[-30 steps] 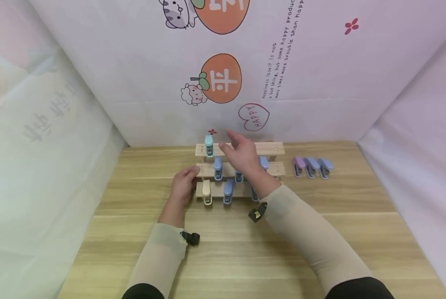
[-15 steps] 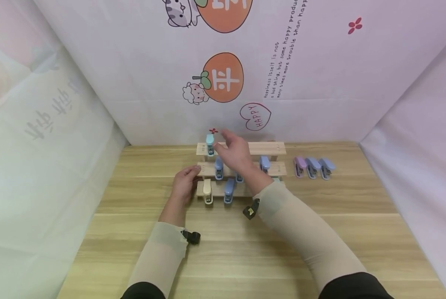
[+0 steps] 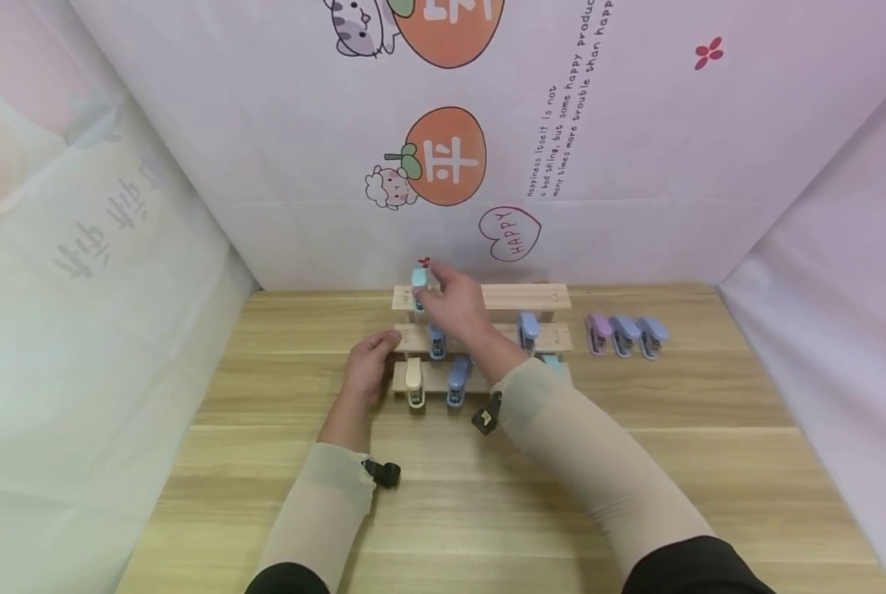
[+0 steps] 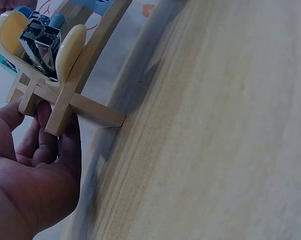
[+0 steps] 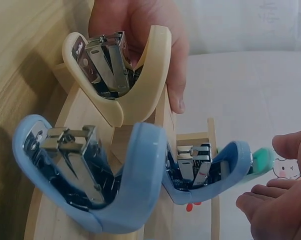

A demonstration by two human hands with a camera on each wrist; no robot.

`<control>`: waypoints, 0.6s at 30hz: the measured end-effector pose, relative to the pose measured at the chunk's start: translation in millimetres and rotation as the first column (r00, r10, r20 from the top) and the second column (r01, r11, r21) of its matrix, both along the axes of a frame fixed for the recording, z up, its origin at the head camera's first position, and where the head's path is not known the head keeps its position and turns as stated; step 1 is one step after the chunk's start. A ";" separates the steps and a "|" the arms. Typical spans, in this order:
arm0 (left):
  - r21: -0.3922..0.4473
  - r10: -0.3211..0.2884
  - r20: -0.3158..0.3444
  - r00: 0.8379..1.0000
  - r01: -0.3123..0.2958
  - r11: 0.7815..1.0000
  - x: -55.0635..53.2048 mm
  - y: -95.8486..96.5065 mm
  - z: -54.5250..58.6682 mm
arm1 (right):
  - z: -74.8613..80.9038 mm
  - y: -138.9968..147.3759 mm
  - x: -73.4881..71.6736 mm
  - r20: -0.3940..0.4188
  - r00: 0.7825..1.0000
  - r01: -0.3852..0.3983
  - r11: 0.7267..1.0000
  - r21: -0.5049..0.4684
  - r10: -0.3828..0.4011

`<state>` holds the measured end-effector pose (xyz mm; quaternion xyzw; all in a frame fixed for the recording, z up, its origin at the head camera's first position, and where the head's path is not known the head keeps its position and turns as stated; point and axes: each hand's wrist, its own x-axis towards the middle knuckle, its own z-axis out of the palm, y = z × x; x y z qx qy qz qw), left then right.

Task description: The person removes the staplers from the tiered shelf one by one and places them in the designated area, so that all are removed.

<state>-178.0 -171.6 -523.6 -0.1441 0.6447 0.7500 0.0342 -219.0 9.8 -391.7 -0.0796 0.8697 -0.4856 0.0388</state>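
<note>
A three-tier wooden rack (image 3: pixel 525 295) bears several small staplers. My left hand (image 3: pixel 366 363) grips its left end, with fingers curled under a shelf slat in the left wrist view. On the top tier stands a mint stapler (image 3: pixel 419 279). My right hand (image 3: pixel 459 307) is right at it, the thumb overlapping it in the head view. The right wrist view shows that thumb and the fingers spread apart beside the mint end. A cream stapler (image 3: pixel 414 379) and a blue stapler (image 3: pixel 457 381) sit on the lowest tier. My right forearm hides part of the rack.
A purple stapler (image 3: pixel 599 330) and two blue staplers, one the far-right stapler (image 3: pixel 651 334), stand on the wooden table (image 3: pixel 443 511) right of the rack. A printed white cloth (image 3: pixel 606 239) rises close behind the rack. More white cloth hangs at both sides.
My right hand has moved left along the top tier, from beside the mint stapler up to it. My left hand stays on the rack's left end.
</note>
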 end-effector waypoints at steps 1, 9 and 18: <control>0.005 0.002 -0.001 1.000 -0.002 1.000 0.0 0.5 -0.1 | -0.3 -1.0 -0.5 -0.002 1.000 -0.002 1.000 0.001 0.002; 0.014 0.016 -0.007 1.000 -0.016 1.000 0.0 1.7 -2.2 | -4.6 -6.3 -4.4 -0.039 0.999 -0.005 0.998 0.058 0.008; 0.021 0.004 -0.007 1.000 -0.004 1.000 0.2 -1.7 -0.5 | -3.9 -16.1 -9.9 -0.057 0.998 -0.002 0.995 0.104 0.007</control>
